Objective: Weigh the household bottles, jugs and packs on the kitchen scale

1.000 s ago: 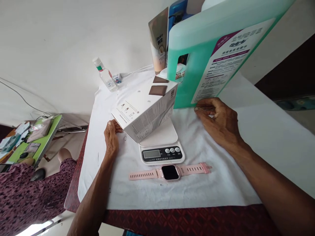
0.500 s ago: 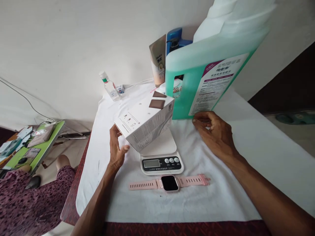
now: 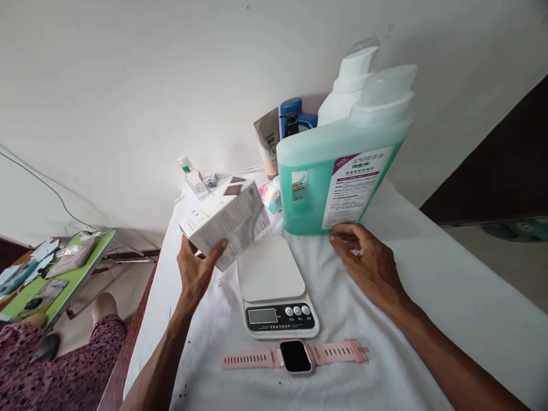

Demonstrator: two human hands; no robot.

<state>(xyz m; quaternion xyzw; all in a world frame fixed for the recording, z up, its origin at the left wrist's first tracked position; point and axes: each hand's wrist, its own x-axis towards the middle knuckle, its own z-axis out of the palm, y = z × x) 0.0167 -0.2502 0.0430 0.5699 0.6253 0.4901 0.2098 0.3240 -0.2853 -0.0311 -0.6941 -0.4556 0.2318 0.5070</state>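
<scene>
My left hand [image 3: 194, 271] grips a white printed carton [image 3: 229, 225] from below and holds it tilted in the air, left of a white kitchen scale [image 3: 274, 288]. The scale's platform is bare and its display is blank. My right hand [image 3: 368, 262] rests on the white cloth with its fingertips against the lower edge of a large green detergent jug [image 3: 338, 171], holding nothing. A pink smartwatch [image 3: 295, 357] lies flat in front of the scale with its straps spread out.
A white cloth [image 3: 428, 285] covers the table. Against the wall behind stand a beige tube [image 3: 268, 142], a blue pump bottle [image 3: 295, 117], a small clear bottle [image 3: 192, 177] and a tiny box [image 3: 210, 181]. A green side table [image 3: 47, 274] with clutter sits at far left.
My left hand took hold of the carton and lifted it off the scale toward the left. The view tilted up. My right hand stayed by the jug.
</scene>
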